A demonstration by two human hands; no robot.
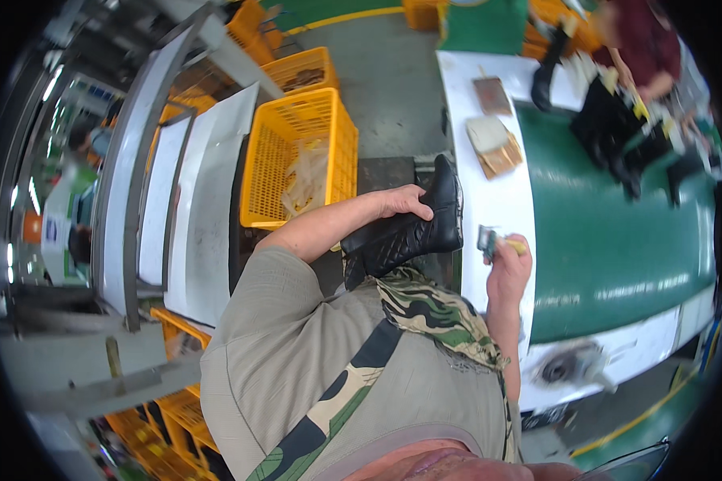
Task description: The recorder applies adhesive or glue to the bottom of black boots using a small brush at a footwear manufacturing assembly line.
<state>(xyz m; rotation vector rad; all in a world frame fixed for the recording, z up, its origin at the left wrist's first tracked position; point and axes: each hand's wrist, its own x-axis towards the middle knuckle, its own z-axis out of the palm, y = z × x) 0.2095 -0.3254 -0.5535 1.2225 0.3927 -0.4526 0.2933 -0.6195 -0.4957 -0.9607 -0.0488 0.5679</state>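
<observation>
Closest of all is the person's greyish shirt (297,361), crossed by a camouflage strap and apron (445,313) bunched at the waist. Beyond it, the left hand (403,204) has its grip clamped on a black boot (437,228), thumb spread over the upper, the other fingers partly hidden. That boot lies on its side in front of the body, toe pointing away and quilted panel toward the wearer; its sole runs along the white edge of the bench (475,280) — whether the two touch, I cannot tell.

Over that white strip, the right hand (509,264) has its grip closed around a small brush (489,242) with a yellow handle, a narrow gap of bench between bristles and boot. Further up the strip sit a white-and-brown stack (493,148) and a brown block (491,96), well apart from the brush. To the right the green top (618,256) stretches wide, with more black boots (610,120) at its far end beside a person in maroon (648,40).

On the left, space is tighter — a yellow crate (346,152) stands just beside the left forearm, its rim close to the elbow, crumpled sheeting (305,180) inside.
</observation>
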